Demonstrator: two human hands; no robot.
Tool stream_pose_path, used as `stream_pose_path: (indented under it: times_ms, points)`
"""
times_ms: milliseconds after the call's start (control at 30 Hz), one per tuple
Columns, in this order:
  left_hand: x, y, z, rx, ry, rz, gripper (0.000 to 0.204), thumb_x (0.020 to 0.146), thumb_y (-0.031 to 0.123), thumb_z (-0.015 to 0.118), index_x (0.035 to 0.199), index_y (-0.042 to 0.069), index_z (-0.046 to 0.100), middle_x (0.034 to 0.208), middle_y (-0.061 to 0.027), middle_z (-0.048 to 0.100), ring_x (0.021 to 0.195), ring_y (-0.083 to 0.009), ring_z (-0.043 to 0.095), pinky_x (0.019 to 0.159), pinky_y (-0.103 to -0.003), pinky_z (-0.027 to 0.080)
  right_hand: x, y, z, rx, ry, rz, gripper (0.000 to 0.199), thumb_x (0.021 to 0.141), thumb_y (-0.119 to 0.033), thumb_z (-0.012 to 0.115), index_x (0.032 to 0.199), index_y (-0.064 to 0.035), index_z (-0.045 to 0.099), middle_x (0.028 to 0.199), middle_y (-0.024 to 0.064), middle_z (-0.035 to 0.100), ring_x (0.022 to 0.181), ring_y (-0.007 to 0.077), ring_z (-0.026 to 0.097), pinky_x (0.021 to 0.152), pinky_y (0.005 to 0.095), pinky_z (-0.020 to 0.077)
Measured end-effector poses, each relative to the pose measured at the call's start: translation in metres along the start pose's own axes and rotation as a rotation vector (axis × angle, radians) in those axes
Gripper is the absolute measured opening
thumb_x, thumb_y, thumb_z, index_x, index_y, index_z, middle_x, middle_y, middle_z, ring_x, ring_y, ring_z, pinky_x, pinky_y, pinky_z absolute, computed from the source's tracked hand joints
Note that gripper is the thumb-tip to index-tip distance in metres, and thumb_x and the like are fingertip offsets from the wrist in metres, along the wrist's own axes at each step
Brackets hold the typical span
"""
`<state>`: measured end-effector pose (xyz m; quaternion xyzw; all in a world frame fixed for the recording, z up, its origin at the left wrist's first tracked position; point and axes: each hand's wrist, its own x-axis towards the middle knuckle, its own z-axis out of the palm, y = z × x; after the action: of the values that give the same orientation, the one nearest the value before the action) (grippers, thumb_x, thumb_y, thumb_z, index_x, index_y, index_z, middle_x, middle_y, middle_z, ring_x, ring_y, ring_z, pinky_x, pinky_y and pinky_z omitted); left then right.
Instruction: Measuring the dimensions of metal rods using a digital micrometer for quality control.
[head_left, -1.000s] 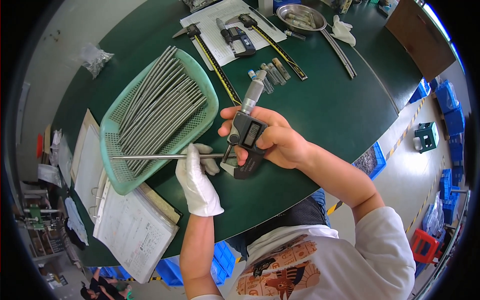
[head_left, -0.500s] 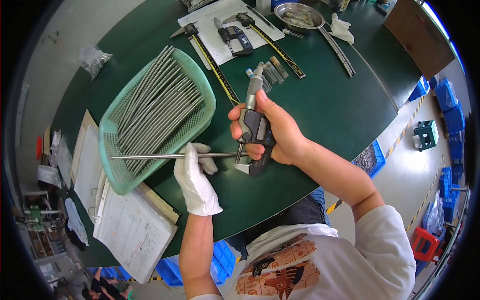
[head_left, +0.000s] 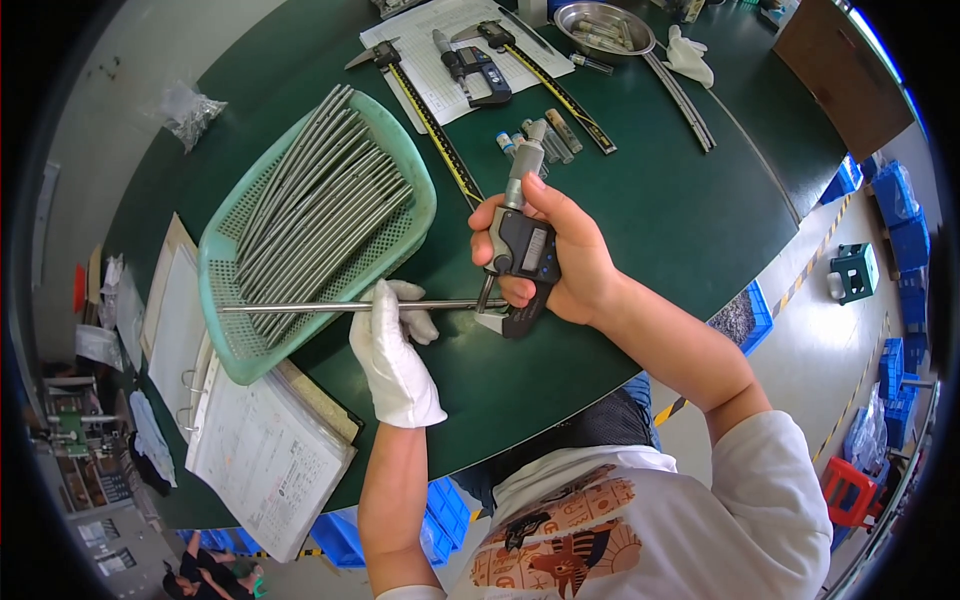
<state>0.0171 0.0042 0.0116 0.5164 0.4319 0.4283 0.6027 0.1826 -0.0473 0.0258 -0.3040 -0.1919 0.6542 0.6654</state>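
My left hand (head_left: pixel 393 355), in a white glove, pinches a thin metal rod (head_left: pixel 285 308) that lies level across the near part of a green basket. Bare, my right hand (head_left: pixel 560 245) wraps round a digital micrometer (head_left: pixel 528 245), its silver thimble pointing up and away. The rod's right end sits at the micrometer's jaws, between spindle and anvil; whether both touch it I cannot tell. Several similar metal rods (head_left: pixel 320 215) lie slanted in the basket (head_left: pixel 420 165), just beyond my left hand.
Two calipers (head_left: pixel 430 125) and another micrometer (head_left: pixel 473 70) lie on and around paper sheets at the back. Small glass tubes (head_left: pixel 562 130) lie beyond my right hand. A metal bowl (head_left: pixel 648 42) stands farther back. An open binder (head_left: pixel 270 460) is at the left near edge.
My right hand and the micrometer have shifted slightly right and away, and the micrometer has turned a little. The rod stays in my left hand, its right end a little higher.
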Motion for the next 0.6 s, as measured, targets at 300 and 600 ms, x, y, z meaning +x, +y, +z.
stream_pose_path:
  times_ms: [300,600]
  points:
    - [0.0003,-0.001,0.0002,-0.009,0.001,0.006,0.038,0.088,0.035,0.044,0.076,0.001,0.054,0.051,-0.0016,0.043,0.047,-0.0082,0.04,0.047,-0.021,0.028,-0.0015,-0.0013,-0.0037,0.127,-0.146,0.04,0.044,0.076,-0.029,0.043,0.106,0.0027,0.048,0.087,0.0136,0.056,0.051,0.0175,0.05,0.051,0.0274,0.043]
    - [0.0007,-0.0007,-0.0007,-0.01,-0.009,0.006,0.036,0.088,0.033,0.043,0.077,0.001,0.053,0.05,-0.001,0.043,0.046,-0.008,0.039,0.047,-0.021,0.028,-0.0031,0.0014,0.0008,-0.009,-0.171,-0.003,0.071,0.051,-0.003,0.044,0.121,0.0039,0.034,0.105,0.0164,0.049,0.068,0.0241,0.053,0.068,0.0347,0.0455]
